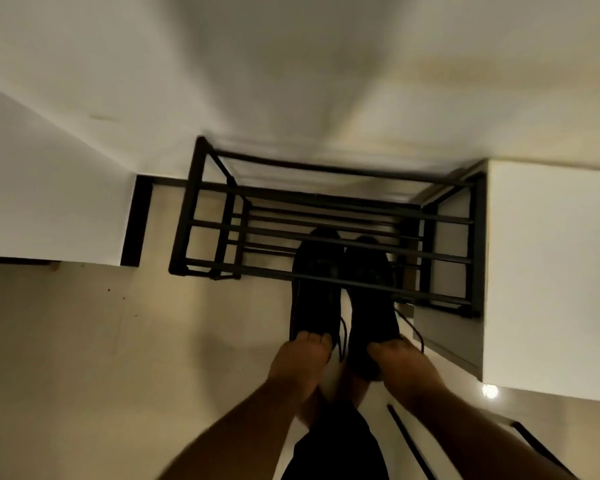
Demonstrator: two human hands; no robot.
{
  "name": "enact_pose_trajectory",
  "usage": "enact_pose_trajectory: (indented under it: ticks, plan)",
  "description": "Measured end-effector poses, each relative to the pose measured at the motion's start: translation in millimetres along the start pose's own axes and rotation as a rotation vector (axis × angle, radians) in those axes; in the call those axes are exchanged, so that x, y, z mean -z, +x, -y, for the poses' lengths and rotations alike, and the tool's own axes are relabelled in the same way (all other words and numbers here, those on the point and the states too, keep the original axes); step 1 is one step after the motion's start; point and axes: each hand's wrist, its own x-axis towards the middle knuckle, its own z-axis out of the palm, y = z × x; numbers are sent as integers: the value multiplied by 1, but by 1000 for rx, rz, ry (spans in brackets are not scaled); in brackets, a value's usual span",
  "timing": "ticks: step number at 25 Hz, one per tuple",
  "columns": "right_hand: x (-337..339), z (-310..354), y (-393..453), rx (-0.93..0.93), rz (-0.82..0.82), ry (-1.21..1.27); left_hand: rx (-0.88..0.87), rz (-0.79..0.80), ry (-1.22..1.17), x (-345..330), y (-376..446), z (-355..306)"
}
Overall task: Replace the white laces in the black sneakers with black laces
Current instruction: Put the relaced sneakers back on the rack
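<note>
Holding 2 sneakers [343, 292] above rack [326, 230].

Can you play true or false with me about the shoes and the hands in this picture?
1. Each hand holds one sneaker. True: the left hand grips the left sneaker and the right hand grips the right sneaker, both at the heel end.
2. The sneakers are white. False: they are black.
3. The sneaker toes reach in under the top bars of a black metal rack. True.
4. The laces that hang by the heels are white. False: the hanging laces look dark.
5. The rack is full of other shoes. False: no other shoes show in it.
</note>
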Motion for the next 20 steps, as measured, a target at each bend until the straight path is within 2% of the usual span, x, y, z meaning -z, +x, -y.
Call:
enact_pose_trajectory:
  ticks: [3, 5, 11, 13, 15, 20]
  plan:
    - [10, -12, 43, -10, -136, -16, -31, -119, 128, 7, 45, 8]
    - [11, -20, 72, -45, -195, 13, -19, -223, 115, 8, 75, 14]
    - [-10, -45, 128, -119, -242, 3, -99, -432, 70, 6, 138, 35]
    - [-15, -52, 143, -45, -344, -38, -61, -364, 79, 3, 153, 41]
    - [-12, -50, 160, -16, -432, -44, -42, -375, 98, 2, 164, 50]
    - [1, -31, 168, -51, -436, -169, -9, -299, 17, -5, 161, 47]
